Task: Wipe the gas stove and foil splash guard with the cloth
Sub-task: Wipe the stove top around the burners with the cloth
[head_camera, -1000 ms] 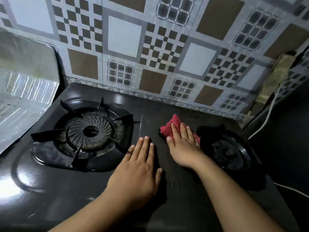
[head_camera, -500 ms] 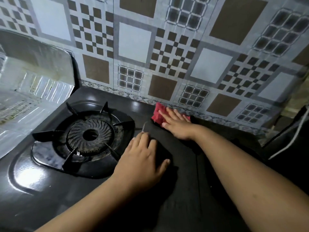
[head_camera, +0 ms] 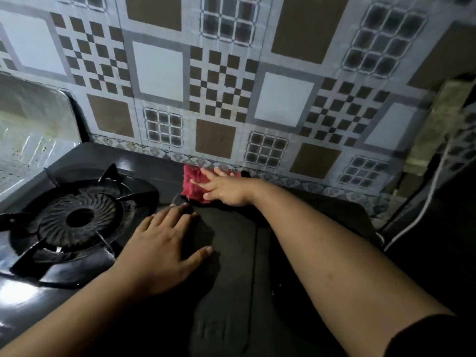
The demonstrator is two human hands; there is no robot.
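Observation:
The black gas stove fills the lower view, its left burner under a black pan support. A red cloth lies on the stove's back edge, against the wall. My right hand presses flat on the cloth, fingers spread and pointing left. My left hand rests flat and empty on the stove's middle, just right of the left burner. The silvery foil splash guard stands at the stove's left side. My right forearm hides the right burner.
A patterned tile-print wall rises right behind the stove. A white cable runs down at the far right beside a dark surface.
My right hand slid the red cloth from beside the right burner back and leftward to the stove's rear edge at the wall. My left hand stayed put; the view shifted right and closer.

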